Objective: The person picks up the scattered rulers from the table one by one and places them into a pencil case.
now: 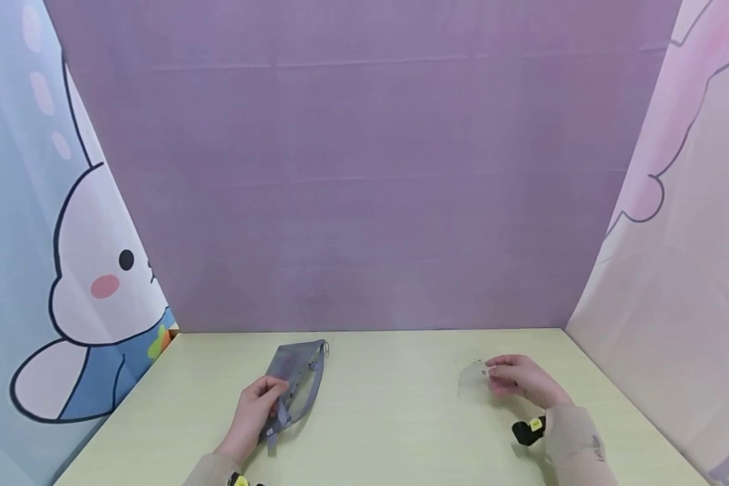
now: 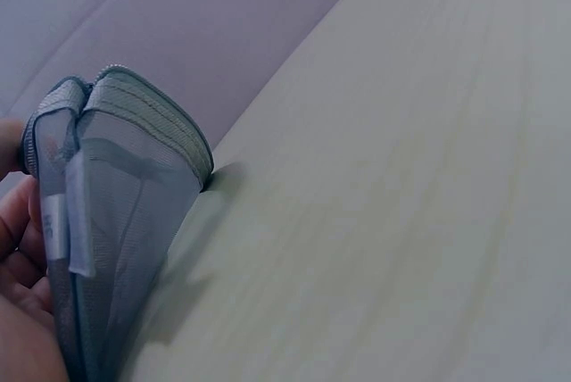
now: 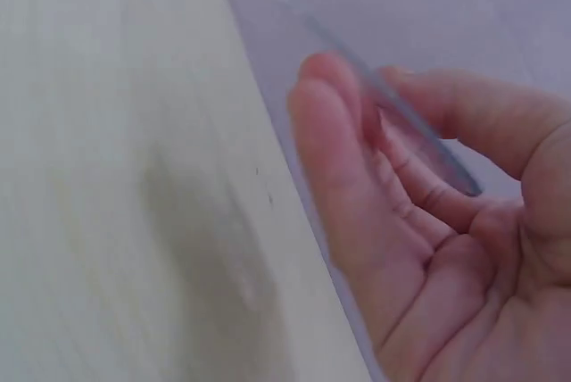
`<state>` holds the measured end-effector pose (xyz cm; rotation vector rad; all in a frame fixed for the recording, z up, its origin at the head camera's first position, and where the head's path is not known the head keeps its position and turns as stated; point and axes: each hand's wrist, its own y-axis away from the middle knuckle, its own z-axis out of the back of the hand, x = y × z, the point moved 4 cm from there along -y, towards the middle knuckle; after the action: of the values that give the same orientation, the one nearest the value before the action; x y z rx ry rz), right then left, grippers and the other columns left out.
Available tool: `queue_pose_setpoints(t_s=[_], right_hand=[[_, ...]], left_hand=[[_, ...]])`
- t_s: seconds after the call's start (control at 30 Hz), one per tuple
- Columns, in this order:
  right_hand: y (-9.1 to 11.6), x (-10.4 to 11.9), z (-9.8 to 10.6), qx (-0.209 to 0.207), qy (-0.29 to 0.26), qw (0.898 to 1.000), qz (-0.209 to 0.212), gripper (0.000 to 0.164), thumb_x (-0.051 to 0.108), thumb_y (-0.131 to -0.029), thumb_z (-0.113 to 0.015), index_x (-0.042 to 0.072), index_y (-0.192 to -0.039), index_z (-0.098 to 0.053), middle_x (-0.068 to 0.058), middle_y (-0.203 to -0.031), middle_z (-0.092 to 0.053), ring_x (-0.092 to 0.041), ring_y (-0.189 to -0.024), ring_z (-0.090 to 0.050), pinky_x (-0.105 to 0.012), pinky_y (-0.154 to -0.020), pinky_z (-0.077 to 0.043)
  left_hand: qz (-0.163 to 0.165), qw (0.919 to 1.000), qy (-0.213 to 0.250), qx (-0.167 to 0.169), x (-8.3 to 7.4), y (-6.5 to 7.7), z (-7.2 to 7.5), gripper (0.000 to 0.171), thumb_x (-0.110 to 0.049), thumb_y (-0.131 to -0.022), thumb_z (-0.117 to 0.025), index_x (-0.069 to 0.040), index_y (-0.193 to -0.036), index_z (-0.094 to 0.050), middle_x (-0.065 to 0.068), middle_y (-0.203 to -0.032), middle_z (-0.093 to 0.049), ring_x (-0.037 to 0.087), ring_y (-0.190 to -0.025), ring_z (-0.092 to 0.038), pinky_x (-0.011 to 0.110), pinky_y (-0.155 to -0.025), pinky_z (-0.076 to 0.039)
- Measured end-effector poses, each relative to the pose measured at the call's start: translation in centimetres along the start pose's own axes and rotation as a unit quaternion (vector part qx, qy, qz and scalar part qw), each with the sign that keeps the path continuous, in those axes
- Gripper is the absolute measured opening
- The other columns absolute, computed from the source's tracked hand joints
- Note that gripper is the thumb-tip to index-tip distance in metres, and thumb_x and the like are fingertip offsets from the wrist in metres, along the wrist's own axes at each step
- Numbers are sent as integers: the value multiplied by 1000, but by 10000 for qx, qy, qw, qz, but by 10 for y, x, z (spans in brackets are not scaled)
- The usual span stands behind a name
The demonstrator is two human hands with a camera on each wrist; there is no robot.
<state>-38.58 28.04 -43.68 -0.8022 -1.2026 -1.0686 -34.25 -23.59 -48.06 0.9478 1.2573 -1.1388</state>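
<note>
On the left side of the table, my left hand [image 1: 252, 412] grips the near side of a grey mesh zipper pouch [image 1: 289, 359]. The pouch's zipped mouth gapes apart, with a small loop at its far corner and a fabric tab at the near end. In the left wrist view the see-through mesh [image 2: 125, 212] and the zipper teeth show at close range. Over at the right, my right hand [image 1: 525, 379] pinches a thin, clear plastic piece [image 1: 472, 382] with a rounded edge. The right wrist view catches this clear piece [image 3: 424, 128] nearly edge-on between thumb and fingers, raised over its shadow.
The pale wood-grain table [image 1: 389, 412] spreads between the two hands. Behind it hangs a purple cloth backdrop [image 1: 370, 169]. Printed curtains with a cartoon figure [image 1: 115, 223] and cloud outlines flank the left and right sides. A black-and-yellow wrist device [image 1: 528, 430] sits by the right sleeve.
</note>
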Motion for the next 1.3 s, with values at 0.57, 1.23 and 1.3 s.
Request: queue_pose_setpoints(t_s=[0.57, 1.23, 1.3], right_hand=[[-5, -4, 1, -283, -18, 9995, -144, 44, 7, -90, -59, -15, -127, -49, -4, -91, -60, -10, -70, -57, -25, -67, -51], [-7, -10, -10, 109, -685, 9975, -116, 55, 2, -96, -53, -17, -139, -24, -14, -94, -67, -24, -85, -69, -34, -76, -55], [-7, -10, -10, 62, -730, 9972, -157, 50, 0, -96, -51, -16, -137, -27, -15, -94, -66, -25, -84, -69, -35, -76, -55]], left_hand=[[41, 10000, -14, -2, -1, 0, -2, 22, -21, -88, -68, -1, -98, -65, 3, -79, -54, 15, -67, -48, 26, -62, -45], [85, 9999, -108, -28, -1, 1, 0, 24, -22, -89, -67, -1, -100, -65, 3, -79, -54, 15, -68, -48, 25, -62, -44], [88, 9999, -111, -29, -1, 1, 0, 25, -22, -89, -67, -1, -100, -65, 2, -78, -53, 14, -68, -47, 25, -61, -44]])
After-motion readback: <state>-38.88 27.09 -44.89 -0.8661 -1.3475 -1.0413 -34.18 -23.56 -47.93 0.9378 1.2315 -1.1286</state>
